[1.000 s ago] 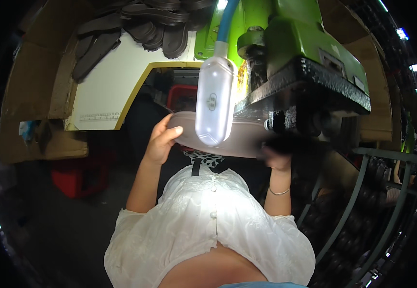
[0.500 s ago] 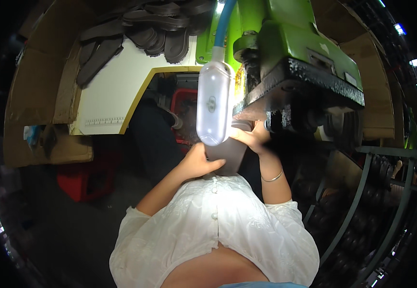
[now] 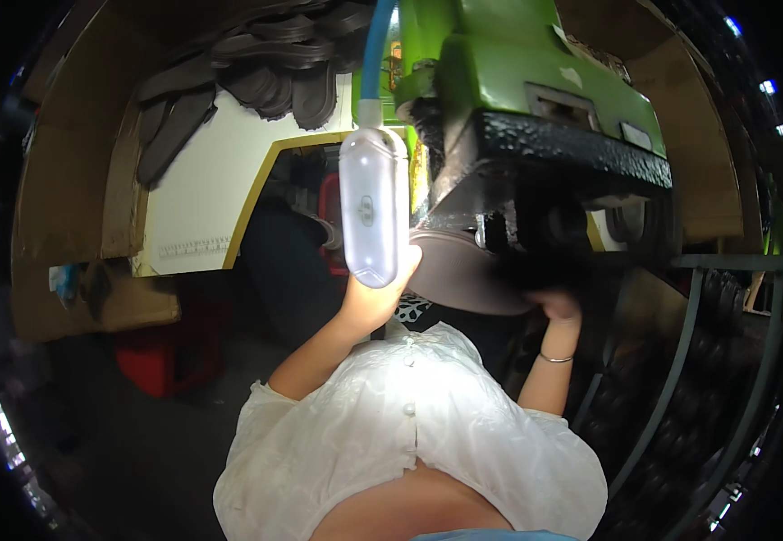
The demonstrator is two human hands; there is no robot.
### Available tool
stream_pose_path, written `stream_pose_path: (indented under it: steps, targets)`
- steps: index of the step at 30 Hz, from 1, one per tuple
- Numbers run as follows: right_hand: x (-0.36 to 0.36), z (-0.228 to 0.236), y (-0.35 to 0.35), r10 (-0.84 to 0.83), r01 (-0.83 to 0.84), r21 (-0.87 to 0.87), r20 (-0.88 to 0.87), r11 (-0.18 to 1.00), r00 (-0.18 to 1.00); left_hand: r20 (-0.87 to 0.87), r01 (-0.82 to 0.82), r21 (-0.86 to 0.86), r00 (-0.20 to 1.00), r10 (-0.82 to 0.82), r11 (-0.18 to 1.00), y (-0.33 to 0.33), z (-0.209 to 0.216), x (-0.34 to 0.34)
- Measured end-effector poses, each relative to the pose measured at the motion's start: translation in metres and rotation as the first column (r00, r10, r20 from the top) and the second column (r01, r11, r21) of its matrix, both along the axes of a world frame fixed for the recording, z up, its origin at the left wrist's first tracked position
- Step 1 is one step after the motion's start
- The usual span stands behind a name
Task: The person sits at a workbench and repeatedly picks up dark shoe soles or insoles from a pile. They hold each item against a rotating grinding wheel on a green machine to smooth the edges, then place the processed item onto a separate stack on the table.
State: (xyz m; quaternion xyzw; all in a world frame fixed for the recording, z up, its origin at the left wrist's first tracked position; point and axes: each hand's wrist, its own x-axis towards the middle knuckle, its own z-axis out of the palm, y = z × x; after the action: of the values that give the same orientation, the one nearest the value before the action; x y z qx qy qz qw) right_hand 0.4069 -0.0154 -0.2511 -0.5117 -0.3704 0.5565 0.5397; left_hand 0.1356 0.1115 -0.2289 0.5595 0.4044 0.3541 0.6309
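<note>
Between my hands a dark brown shoe sole (image 3: 459, 270) lies crosswise, right under the head of a green and black machine (image 3: 572, 90). My left hand (image 3: 373, 302) grips its left end, with the thumb raised along the edge and the other fingers hidden. At the sole's right end is my right hand (image 3: 557, 305), its fingers curled round the edge, partly in shadow and slightly blurred. A translucent white lamp (image 3: 371, 212) on a blue tube hangs in front and covers part of my left hand. The spot where the sole meets the machine is dark.
Several dark soles (image 3: 315, 95) are heaped on the white tabletop (image 3: 202, 198) at the far left, which has a yellow-edged cutout. Cardboard (image 3: 71, 135) walls stand on both sides. A red stool or crate (image 3: 152, 361) is low at left; a metal rack (image 3: 680, 361) stands at right.
The sole has turned from lengthwise toward me to crosswise. My right hand has moved right and nearer to me, now at its right end; my left hand has shifted to its left end.
</note>
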Motion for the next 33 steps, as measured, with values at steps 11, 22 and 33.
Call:
stream_pose_path:
  steps: [11, 22, 33]
  targets:
    - [-0.089, 0.026, 0.079, -0.575, 0.68, 0.258, -0.379, 0.687, 0.725, 0.146, -0.12, 0.12, 0.984, 0.102, 0.985, 0.017, 0.011, -0.049]
    - [-0.139, 0.027, 0.09, -0.26, 0.308, 0.374, -0.173, 0.875, 0.95, -0.123, -0.122, -0.054, 0.986, 0.114, 0.991, 0.034, -0.034, -0.098]
    - [-0.095, 0.064, 0.098, 0.02, -0.15, 0.153, 0.632, 0.977, 0.775, -0.544, 0.775, -0.049, 0.509, -0.667, 0.63, -0.029, -0.053, -0.009]
